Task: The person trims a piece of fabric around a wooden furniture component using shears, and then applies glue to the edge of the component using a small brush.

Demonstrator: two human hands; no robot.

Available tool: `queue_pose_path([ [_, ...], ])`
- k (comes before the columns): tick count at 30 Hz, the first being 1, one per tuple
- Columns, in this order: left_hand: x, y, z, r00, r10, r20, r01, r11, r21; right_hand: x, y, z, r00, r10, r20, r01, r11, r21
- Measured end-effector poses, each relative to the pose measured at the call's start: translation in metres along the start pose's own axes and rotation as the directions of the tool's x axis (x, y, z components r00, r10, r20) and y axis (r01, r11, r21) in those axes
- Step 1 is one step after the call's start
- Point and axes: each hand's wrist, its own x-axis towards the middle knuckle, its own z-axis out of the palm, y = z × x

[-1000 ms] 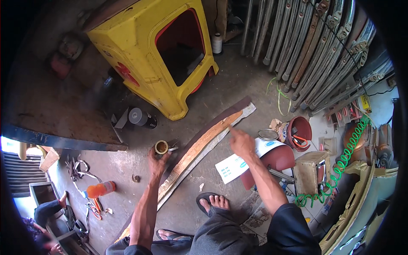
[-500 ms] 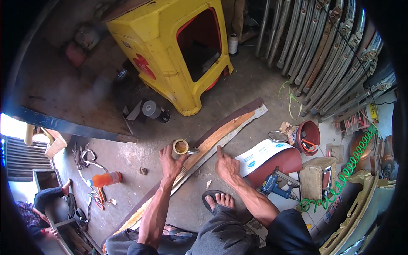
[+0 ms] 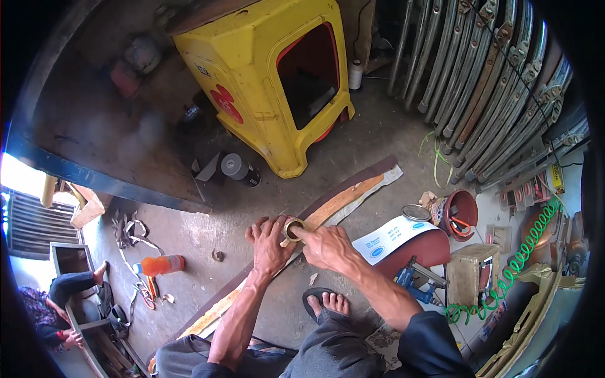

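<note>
A small round can with an open top (image 3: 292, 223) sits in my left hand (image 3: 271, 249), whose fingers wrap round its side. My right hand (image 3: 328, 247) meets it from the right, with the index finger reaching down into the mouth; the fingertip is hidden inside. The other right fingers are bent and hold nothing that I can see. Beneath both hands runs a long strip of material (image 3: 353, 194) on the floor, with a dark brown edge, a tan coated middle and a pale edge. It passes diagonally, its lower end by my leg.
A yellow plastic stool (image 3: 252, 75) stands ahead, with a dark can (image 3: 241, 170) beside it. To the right lie a white-backed brown sheet (image 3: 403, 242), a blue nail gun (image 3: 413, 280) and a red bucket (image 3: 459, 214). An orange bottle (image 3: 161, 264) lies left; another person (image 3: 53, 315) sits beyond.
My right hand has moved from over the strip to the can and put its index finger in. My left hand has shifted slightly right with the can. The view has shifted a little.
</note>
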Motion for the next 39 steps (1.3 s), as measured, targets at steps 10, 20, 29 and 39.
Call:
queue_pose_path([
  [10, 0.017, -0.060, 0.032, 0.893, -0.450, 0.032, 0.447, 0.872, -0.198, -0.046, 0.084, -0.028, 0.993, 0.068, -0.095, 0.089, 0.077, 0.993],
  [20, 0.035, 0.037, 0.050, 0.944, -0.195, -0.268, 0.186, 0.981, -0.056, -0.082, 0.172, -0.103, 0.594, 0.615, -0.518, 0.617, 0.065, 0.784],
  [29, 0.203, 0.184, 0.174, 0.984, 0.083, 0.160, -0.038, 0.963, -0.266, -0.076, 0.170, -0.084, 0.583, 0.715, -0.387, 0.490, 0.071, 0.869],
  [39, 0.229, 0.147, 0.207, 0.964, 0.029, 0.263, 0.070, 0.931, -0.359, -0.051, 0.226, -0.057, 0.678, 0.649, -0.344, 0.076, 0.404, 0.912],
])
